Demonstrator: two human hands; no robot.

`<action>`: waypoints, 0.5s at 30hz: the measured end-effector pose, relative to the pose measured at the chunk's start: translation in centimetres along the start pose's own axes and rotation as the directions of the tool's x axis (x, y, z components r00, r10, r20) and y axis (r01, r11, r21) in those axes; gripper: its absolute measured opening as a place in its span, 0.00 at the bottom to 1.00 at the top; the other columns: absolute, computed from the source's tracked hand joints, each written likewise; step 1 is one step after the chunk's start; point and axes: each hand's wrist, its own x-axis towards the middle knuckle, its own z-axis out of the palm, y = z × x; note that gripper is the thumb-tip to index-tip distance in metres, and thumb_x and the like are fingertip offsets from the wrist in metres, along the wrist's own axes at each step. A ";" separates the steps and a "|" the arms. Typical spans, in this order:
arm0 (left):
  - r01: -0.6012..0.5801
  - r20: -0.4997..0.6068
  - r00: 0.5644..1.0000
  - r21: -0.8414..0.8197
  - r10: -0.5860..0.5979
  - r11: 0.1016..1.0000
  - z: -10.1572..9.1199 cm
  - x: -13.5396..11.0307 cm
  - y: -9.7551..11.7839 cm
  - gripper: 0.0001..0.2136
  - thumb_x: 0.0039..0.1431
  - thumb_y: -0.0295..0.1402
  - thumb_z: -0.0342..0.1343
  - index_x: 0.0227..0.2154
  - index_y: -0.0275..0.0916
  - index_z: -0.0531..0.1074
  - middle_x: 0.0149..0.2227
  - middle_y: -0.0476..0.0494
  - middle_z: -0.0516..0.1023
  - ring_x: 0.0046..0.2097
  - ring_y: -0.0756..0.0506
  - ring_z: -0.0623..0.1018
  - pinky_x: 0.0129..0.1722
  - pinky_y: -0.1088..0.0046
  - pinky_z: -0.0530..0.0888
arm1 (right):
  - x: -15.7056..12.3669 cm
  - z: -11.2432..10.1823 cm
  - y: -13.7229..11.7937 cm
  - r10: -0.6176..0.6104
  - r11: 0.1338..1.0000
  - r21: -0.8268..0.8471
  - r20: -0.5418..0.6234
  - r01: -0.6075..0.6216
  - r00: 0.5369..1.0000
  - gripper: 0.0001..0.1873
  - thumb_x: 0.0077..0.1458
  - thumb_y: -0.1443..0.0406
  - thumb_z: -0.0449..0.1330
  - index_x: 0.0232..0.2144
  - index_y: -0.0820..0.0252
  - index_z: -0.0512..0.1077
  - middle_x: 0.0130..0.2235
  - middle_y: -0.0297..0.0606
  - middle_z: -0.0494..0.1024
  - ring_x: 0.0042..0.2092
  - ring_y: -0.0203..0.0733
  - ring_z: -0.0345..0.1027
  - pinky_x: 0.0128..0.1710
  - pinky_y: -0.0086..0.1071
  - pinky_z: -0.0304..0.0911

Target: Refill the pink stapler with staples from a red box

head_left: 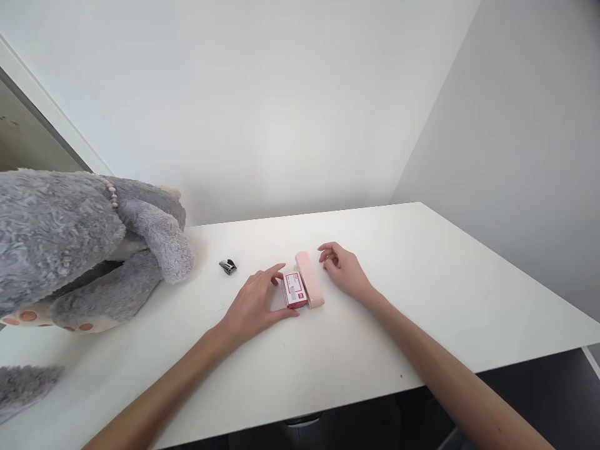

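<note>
My left hand (255, 303) rests on the white table with its thumb and fingers spread around a small white-and-red box (294, 289), which looks like a staple box. The thumb lies along the box's near edge and the index finger reaches past its far corner; whether they press on it is hard to see. Right beside the box lies a pink stapler (309, 280), its long side towards it. My right hand (344, 269) is just right of the stapler, apart from it, with loosely bent fingers and nothing in them.
A small black-and-silver staple remover (228, 267) lies left of the hands. A big grey plush toy (89, 250) takes up the table's left end. The white table (422, 281) has a wall behind it, and its front edge runs below my forearms.
</note>
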 end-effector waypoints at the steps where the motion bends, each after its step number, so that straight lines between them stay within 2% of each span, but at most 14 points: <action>1: 0.000 -0.003 1.000 0.006 0.000 1.000 0.1 0.0 0.1 0.43 0.52 0.54 0.69 0.67 0.49 0.56 0.53 0.42 0.77 0.55 0.35 0.77 0.56 0.51 0.73 | 0.0 0.0 -0.1 0.000 1.000 -0.003 0.003 0.000 1.000 0.18 0.58 0.68 0.51 0.49 0.53 0.70 0.41 0.35 0.79 0.37 0.41 0.71 0.38 0.36 0.66; 3: -0.024 -0.011 1.000 0.024 0.024 0.999 0.1 0.0 0.1 0.44 0.51 0.55 0.69 0.67 0.50 0.56 0.55 0.41 0.76 0.55 0.35 0.77 0.56 0.50 0.73 | 0.0 0.0 -0.1 -0.002 1.000 -0.010 0.004 0.002 1.000 0.18 0.58 0.68 0.51 0.49 0.53 0.70 0.41 0.34 0.79 0.37 0.41 0.71 0.38 0.36 0.66; 6: -0.126 -0.036 0.991 0.097 0.130 0.987 -0.3 -0.2 0.0 0.47 0.48 0.56 0.70 0.67 0.50 0.55 0.63 0.37 0.69 0.61 0.33 0.72 0.60 0.49 0.70 | 0.0 0.0 0.0 -0.006 1.000 -0.017 0.001 0.006 1.000 0.17 0.58 0.68 0.51 0.49 0.53 0.70 0.40 0.34 0.79 0.37 0.41 0.71 0.38 0.36 0.65; 9: -0.173 -0.116 0.973 0.204 0.199 0.964 -1.4 -0.3 -0.8 0.40 0.57 0.53 0.66 0.67 0.48 0.56 0.66 0.35 0.64 0.66 0.32 0.66 0.65 0.49 0.66 | 0.0 -0.1 0.1 -0.002 1.000 -0.016 -0.001 0.002 1.000 0.18 0.57 0.68 0.51 0.49 0.53 0.69 0.40 0.35 0.80 0.37 0.41 0.72 0.38 0.37 0.66; 12: -0.025 -0.328 0.936 0.305 0.129 0.952 -2.7 -0.4 -2.3 0.25 0.68 0.44 0.55 0.64 0.46 0.60 0.64 0.35 0.66 0.65 0.33 0.67 0.65 0.47 0.64 | 0.0 -0.1 0.1 0.002 1.000 -0.015 -0.001 -0.002 1.000 0.17 0.58 0.67 0.51 0.49 0.53 0.69 0.40 0.35 0.80 0.37 0.41 0.73 0.38 0.37 0.66; 13: 0.052 -0.390 0.917 0.336 0.089 0.940 -3.1 -0.4 -2.9 0.24 0.68 0.43 0.54 0.63 0.44 0.62 0.63 0.33 0.66 0.64 0.32 0.67 0.65 0.46 0.64 | 0.0 -0.1 0.0 0.002 1.000 -0.016 -0.001 -0.002 1.000 0.17 0.58 0.67 0.51 0.49 0.53 0.69 0.40 0.35 0.80 0.37 0.41 0.73 0.38 0.37 0.66; 15: 0.191 -0.448 0.894 0.371 -0.005 0.909 -3.5 -0.5 -4.1 0.25 0.67 0.43 0.54 0.63 0.39 0.63 0.63 0.29 0.65 0.65 0.28 0.65 0.64 0.42 0.64 | -0.1 -0.1 0.0 0.002 1.000 -0.017 -0.002 -0.003 1.000 0.17 0.58 0.67 0.51 0.49 0.53 0.69 0.40 0.35 0.80 0.37 0.41 0.73 0.38 0.36 0.66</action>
